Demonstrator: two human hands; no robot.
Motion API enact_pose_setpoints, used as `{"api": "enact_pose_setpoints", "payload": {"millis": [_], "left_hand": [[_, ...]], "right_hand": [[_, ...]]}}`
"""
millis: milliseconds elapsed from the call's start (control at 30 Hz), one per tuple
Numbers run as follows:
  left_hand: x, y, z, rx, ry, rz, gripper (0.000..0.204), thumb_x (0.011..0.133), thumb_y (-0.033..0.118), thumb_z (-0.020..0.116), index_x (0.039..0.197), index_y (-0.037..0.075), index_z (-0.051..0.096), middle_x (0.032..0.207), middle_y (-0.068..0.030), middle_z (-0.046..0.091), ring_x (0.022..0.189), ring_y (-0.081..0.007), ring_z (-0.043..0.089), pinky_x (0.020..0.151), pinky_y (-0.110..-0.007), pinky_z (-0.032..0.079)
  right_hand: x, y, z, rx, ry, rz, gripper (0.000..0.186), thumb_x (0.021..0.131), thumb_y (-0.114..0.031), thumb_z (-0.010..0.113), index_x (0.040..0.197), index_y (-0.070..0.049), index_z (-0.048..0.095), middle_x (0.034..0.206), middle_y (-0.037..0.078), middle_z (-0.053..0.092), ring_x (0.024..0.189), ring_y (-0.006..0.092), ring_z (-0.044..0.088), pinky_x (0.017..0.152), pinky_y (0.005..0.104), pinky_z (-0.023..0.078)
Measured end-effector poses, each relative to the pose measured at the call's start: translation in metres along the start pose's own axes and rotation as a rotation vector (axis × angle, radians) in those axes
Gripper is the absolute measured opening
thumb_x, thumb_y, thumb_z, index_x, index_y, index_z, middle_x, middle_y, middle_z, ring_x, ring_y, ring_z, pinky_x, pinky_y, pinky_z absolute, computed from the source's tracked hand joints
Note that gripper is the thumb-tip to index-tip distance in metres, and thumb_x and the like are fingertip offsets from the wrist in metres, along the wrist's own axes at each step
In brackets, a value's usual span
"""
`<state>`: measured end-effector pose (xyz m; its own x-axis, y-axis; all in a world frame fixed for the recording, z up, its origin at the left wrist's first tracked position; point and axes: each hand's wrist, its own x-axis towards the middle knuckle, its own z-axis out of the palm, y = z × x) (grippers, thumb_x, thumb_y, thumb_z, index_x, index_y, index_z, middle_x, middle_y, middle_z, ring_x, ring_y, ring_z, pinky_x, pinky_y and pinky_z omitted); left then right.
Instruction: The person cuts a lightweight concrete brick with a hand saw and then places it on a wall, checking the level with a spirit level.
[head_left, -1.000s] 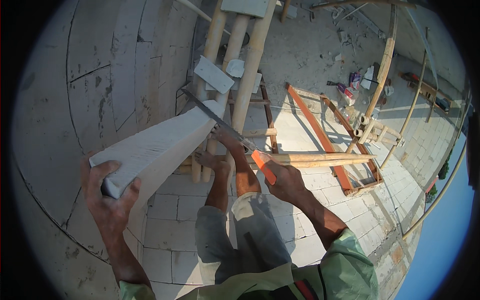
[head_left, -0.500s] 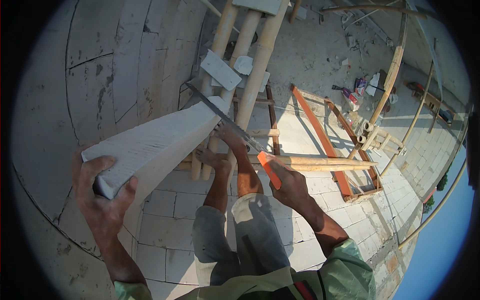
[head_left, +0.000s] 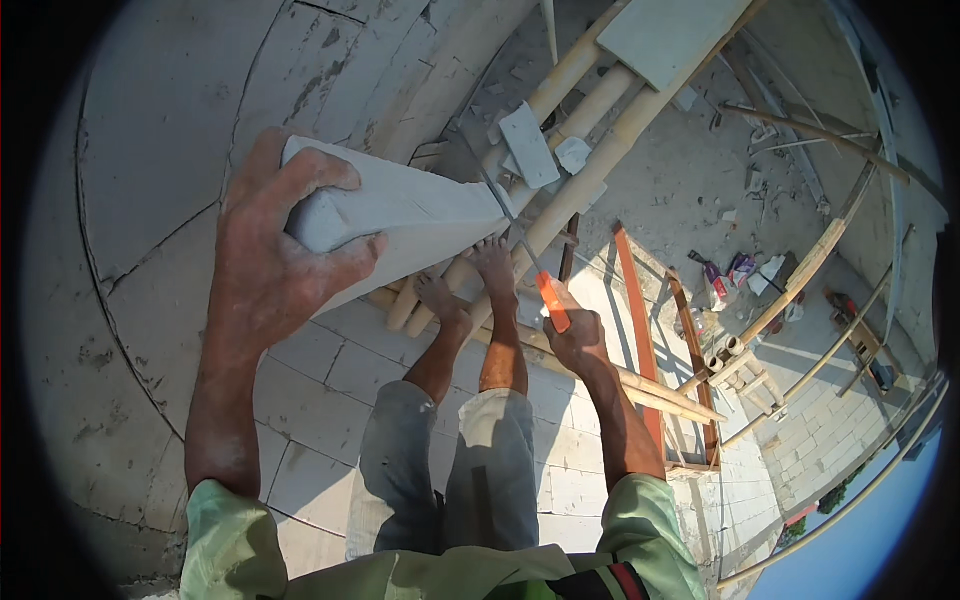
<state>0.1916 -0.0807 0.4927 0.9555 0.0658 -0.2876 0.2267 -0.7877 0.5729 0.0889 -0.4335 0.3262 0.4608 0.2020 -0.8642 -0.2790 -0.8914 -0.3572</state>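
My left hand is wrapped round the near end of a long white lightweight concrete block, thumb on one side and fingers over the other. The block is tilted, its far end over the bamboo poles beside my bare feet. In my right hand is a handsaw, gripped by its orange handle. The thin blade runs away from me across the block's far end, seen nearly edge-on. Whether the teeth sit in a cut there I cannot tell.
Bamboo poles stretch away under my feet, carrying a flat pale slab and broken block pieces. A block wall rises on the left. To the right stand a reddish wooden frame and bamboo scaffolding. Rubble and bags lie on the floor below.
My left hand and the block's near end have risen and come rightward in view. The saw blade now appears steeper and more edge-on. The whole view has turned somewhat.
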Motion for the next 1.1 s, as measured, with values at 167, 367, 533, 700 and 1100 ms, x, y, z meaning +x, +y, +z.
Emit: {"api": "enact_pose_setpoints", "payload": {"millis": [167,367,533,700,1100], "left_hand": [[0.000,0.001,0.003,-0.048,0.022,0.051,0.043,0.057,0.009,0.079,0.097,0.007,0.061,0.097,-0.0104,0.053,0.087,-0.0265,0.060,0.069,-0.039,0.052],[0.005,-0.001,0.002,-0.023,0.009,-0.043,0.042,0.059,0.012,0.077,0.097,0.008,0.061,0.098,-0.0103,0.053,0.088,-0.0258,0.060,0.070,-0.038,0.051],[-0.005,-0.006,-0.001,0.019,-0.009,0.068,0.044,0.060,0.017,0.078,0.099,0.009,0.060,0.101,-0.0121,0.052,0.092,-0.0281,0.060,0.070,-0.040,0.051],[-0.019,-0.004,0.002,0.033,-0.024,0.127,0.045,0.061,0.020,0.078,0.101,0.011,0.059,0.107,-0.0155,0.052,0.095,-0.0308,0.059,0.070,-0.042,0.051],[-0.034,-0.006,-0.001,0.102,-0.033,0.064,0.049,0.073,0.042,0.079,0.105,0.011,0.057,0.114,-0.0196,0.052,0.099,-0.0325,0.057,0.072,-0.041,0.049]], "right_hand": [[-0.037,0.007,-0.014,0.164,0.141,-0.187,0.040,0.081,-0.009,0.065,0.121,-0.011,0.064,0.107,0.015,0.071,0.088,0.0395,0.069,0.079,0.0460,0.056],[0.053,0.014,0.031,-0.045,0.153,-0.141,0.048,0.083,-0.017,0.064,0.130,-0.009,0.057,0.104,0.012,0.071,0.083,0.0375,0.069,0.078,0.0446,0.055],[-0.017,0.024,0.004,-0.072,0.090,-0.185,0.063,0.085,-0.020,0.064,0.145,-0.014,0.045,0.102,0.015,0.072,0.084,0.0365,0.070,0.079,0.0455,0.056],[-0.009,0.023,-0.016,0.186,0.124,-0.273,0.053,0.086,-0.019,0.065,0.136,-0.010,0.052,0.104,0.021,0.070,0.088,0.0421,0.068,0.078,0.0494,0.055],[-0.027,0.024,-0.024,0.185,0.191,-0.400,0.062,0.078,-0.010,0.069,0.136,-0.014,0.049,0.111,0.019,0.068,0.094,0.0429,0.066,0.077,0.0500,0.054]]}}
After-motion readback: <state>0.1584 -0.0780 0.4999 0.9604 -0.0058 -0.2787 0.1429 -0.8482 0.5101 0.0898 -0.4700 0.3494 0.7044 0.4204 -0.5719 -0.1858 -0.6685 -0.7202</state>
